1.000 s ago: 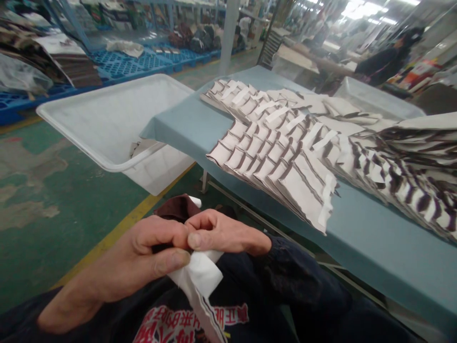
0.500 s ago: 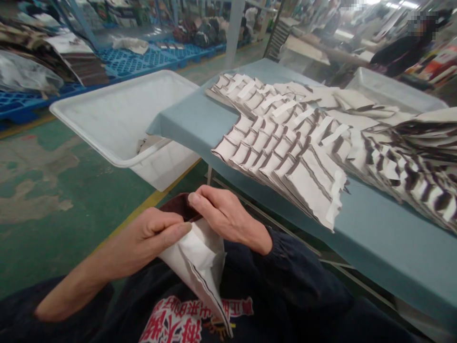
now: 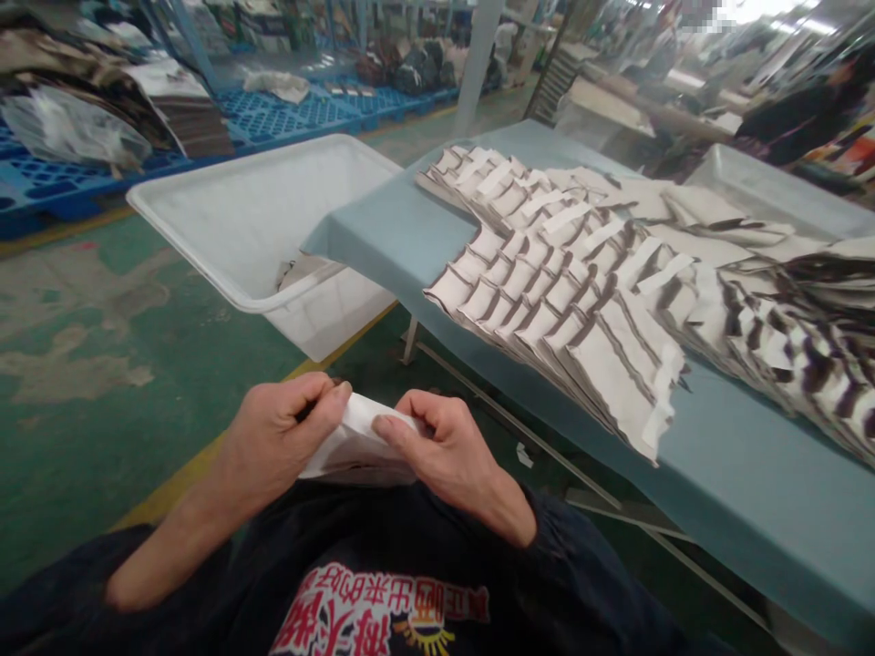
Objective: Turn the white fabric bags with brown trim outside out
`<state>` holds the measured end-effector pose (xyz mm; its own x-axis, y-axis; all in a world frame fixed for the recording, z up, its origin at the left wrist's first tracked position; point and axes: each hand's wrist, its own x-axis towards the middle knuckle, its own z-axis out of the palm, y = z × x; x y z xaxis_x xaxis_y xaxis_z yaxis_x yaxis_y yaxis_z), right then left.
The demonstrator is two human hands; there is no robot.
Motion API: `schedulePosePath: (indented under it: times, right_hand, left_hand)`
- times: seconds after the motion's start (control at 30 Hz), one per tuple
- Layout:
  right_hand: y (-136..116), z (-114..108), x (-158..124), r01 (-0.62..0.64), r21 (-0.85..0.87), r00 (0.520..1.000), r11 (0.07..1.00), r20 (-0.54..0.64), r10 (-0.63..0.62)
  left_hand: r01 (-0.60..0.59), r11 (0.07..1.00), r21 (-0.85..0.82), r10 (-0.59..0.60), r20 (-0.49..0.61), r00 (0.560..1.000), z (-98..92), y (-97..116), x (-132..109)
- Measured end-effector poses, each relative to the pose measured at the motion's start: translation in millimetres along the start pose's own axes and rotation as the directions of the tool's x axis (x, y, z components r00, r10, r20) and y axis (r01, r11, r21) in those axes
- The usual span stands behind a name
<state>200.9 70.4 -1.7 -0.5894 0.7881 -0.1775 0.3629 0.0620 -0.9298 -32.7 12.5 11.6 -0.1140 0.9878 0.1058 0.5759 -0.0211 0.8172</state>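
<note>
Over my lap I hold a white fabric piece (image 3: 355, 439) with a dark edge, lying nearly flat between both hands. My left hand (image 3: 273, 437) pinches its left end, fingers closed. My right hand (image 3: 441, 446) grips its right end, fingers curled over it. On the blue-grey table (image 3: 717, 474) to the right, rows of overlapping white and brown fabric pieces (image 3: 547, 282) are fanned out.
A white plastic tub (image 3: 225, 219) stands left of the table with a few pieces inside. A second tub (image 3: 772, 187) sits at the far right. Blue pallets (image 3: 307, 105) with stacked goods lie behind. A person in dark clothes (image 3: 799, 114) works far right. The floor is green with a yellow line.
The fabric piece, hanging down with brown cloth showing earlier, now lies nearly flat between my hands with only white showing. My view has shifted, so the table sits further right.
</note>
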Motion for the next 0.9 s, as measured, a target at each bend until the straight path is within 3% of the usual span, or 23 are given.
schedulePosePath:
  times: [0.13, 0.3, 0.4, 0.5, 0.57, 0.63, 0.73, 0.8, 0.9]
  right_hand:
    - [-11.9, 1.6, -9.3, -0.024, -0.170, 0.999, 0.985, -0.036, 0.018]
    - [-5.4, 13.7, -14.1, 0.009, -0.201, 0.993, 0.980, -0.110, -0.031]
    - [5.3, 20.1, -15.6, 0.006, -0.166, 0.993, 0.986, -0.119, -0.026]
    - [15.3, 15.1, -23.8, -0.008, -0.167, 0.999, 0.986, -0.054, -0.001]
    - [19.5, 4.6, -32.6, 0.050, -0.260, 0.993, 0.964, -0.089, -0.075]
    - [18.9, -7.4, -40.5, 0.142, -0.408, 0.943, 0.902, -0.221, -0.248]
    - [6.2, -16.6, -42.9, 0.304, -0.531, 0.771, 0.791, -0.351, -0.531]
    - [-6.6, -13.5, -36.0, 0.436, -0.539, 0.686, 0.721, -0.320, -0.653]
    - [-20.6, -1.8, -18.6, 0.543, -0.583, 0.642, 0.604, -0.175, -0.746]
  left_hand:
    - [0.061, 0.996, -0.066, -0.065, -0.058, 0.996, 11.5, -2.9, -3.3]
    - [0.100, 0.977, -0.191, -0.112, -0.053, 0.992, 24.6, -2.8, -7.3]
    - [0.077, 0.973, -0.217, -0.086, -0.036, 0.996, 20.6, -4.5, -8.0]
    - [0.036, 0.979, -0.201, -0.047, -0.049, 0.998, 9.1, -7.8, -9.6]
    - [0.000, 0.985, -0.172, -0.013, -0.076, 0.997, 2.5, -9.4, -12.0]
    - [-0.054, 0.989, -0.137, 0.039, -0.106, 0.994, -0.4, -9.3, -14.7]
    - [-0.145, 0.985, -0.098, 0.130, -0.145, 0.981, 1.8, -5.4, -16.5]
    - [-0.200, 0.977, -0.080, 0.185, -0.163, 0.969, 4.8, -1.3, -15.9]
    - [-0.275, 0.960, -0.052, 0.263, -0.175, 0.949, 7.6, 4.2, -14.8]
